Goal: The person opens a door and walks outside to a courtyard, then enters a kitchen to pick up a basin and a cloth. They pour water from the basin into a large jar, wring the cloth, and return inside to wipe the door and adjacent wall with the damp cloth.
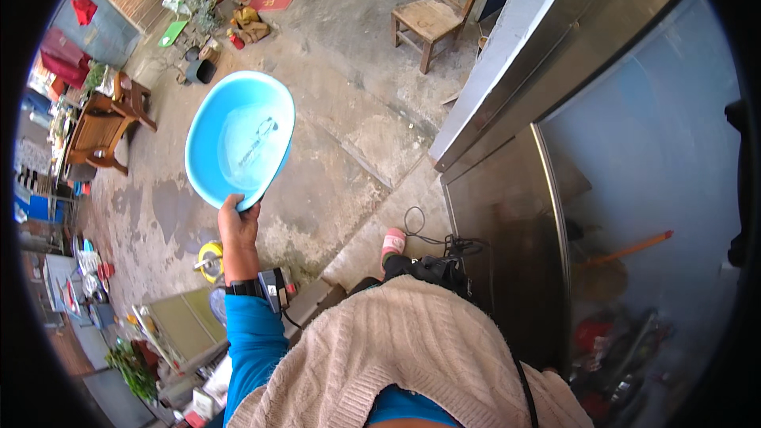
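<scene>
My left hand [239,220] grips the near rim of a light blue plastic basin [241,137], thumb on the inside and fingers beneath. The basin is held out over the concrete floor, its inside turned towards me, with a dark printed figure and writing on its bottom. No contents show in it. A black band and a small device with a cable are on my left wrist and forearm. My right hand is out of view.
A glass door with a metal frame [550,190] and a wall edge stand close on the right. A wooden chair [431,18] is ahead. A wooden bench [98,134] and potted plants [208,9] stand at the left. Cables [464,245] lie near my foot.
</scene>
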A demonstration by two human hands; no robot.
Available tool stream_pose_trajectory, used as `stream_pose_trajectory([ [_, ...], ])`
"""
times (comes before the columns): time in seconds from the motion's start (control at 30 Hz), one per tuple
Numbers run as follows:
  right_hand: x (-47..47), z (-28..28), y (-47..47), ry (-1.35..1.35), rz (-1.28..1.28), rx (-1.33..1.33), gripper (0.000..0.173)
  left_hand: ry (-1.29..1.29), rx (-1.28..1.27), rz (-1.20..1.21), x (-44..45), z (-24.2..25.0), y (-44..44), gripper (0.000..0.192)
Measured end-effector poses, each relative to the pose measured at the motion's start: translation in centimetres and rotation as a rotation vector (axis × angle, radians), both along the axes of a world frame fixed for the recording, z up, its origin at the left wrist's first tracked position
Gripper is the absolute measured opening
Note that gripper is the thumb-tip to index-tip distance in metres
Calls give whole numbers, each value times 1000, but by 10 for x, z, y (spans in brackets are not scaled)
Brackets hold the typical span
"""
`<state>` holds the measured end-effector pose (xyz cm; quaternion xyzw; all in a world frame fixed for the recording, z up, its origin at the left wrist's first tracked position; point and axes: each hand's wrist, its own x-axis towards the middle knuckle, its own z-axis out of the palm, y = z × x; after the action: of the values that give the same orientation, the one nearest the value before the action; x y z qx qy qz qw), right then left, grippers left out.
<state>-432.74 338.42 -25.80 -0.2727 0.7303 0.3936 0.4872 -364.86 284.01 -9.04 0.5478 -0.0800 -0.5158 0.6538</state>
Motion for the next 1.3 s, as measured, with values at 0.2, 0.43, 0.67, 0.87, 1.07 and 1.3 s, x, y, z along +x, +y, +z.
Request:
stream_pose_trajectory([
  [0.2, 81, 4, -85, 73, -61, -147, 34, -60, 26, -14, 44, 5, -67, 39],
  [0.43, 188, -12, -206, 178, -132, -419, 34, -79, 5, -133, 98, -2, -148, 34],
  [0.67, 281, -40, -339, 221, -141, -603, 34, -59, 65, -184, 130, -26, -215, 26],
  [0.87, 332, -104, -455, 285, -125, -702, 34, -6, 46, -168, 150, -76, -287, 28],
  [1.07, 359, -162, -526, 425, -147, -712, 34, -19, -23, -183, 178, -133, -374, 34],
  [1.3, 386, -161, -525, 505, -139, -655, 35, 34, 27, -137, 227, -147, -407, 32],
])
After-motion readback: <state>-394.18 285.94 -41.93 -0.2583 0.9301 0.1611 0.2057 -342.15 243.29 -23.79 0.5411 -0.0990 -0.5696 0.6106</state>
